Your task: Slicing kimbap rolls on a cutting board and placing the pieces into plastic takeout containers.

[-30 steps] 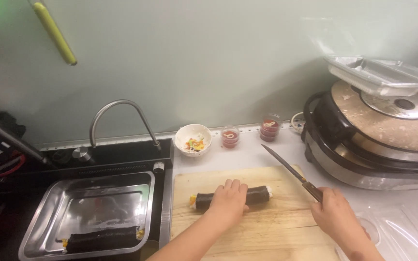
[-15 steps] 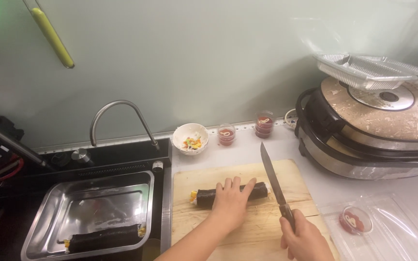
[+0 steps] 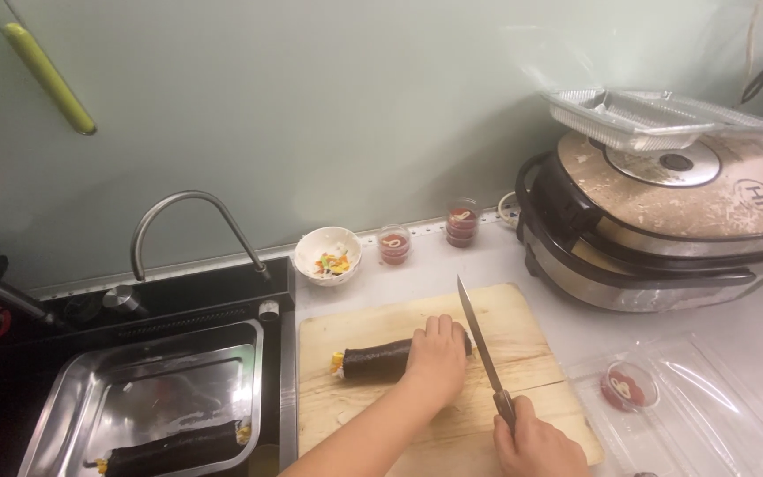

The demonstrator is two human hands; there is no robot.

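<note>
Nearest us, our right hand (image 3: 536, 442) is wrapped tight around the handle of a knife (image 3: 480, 346), its blade angled away over the wooden cutting board (image 3: 523, 327), while our left hand (image 3: 437, 358) presses down, fingers together, on a dark seaweed roll (image 3: 371, 360) lying across the middle of that board. To the left, a second roll (image 3: 174, 447) lies in a metal tray (image 3: 147, 389) in the sink. Farther back stand a small white bowl (image 3: 328, 256), two red sauce cups (image 3: 395, 244) and a round electric cooker (image 3: 673, 221).
</note>
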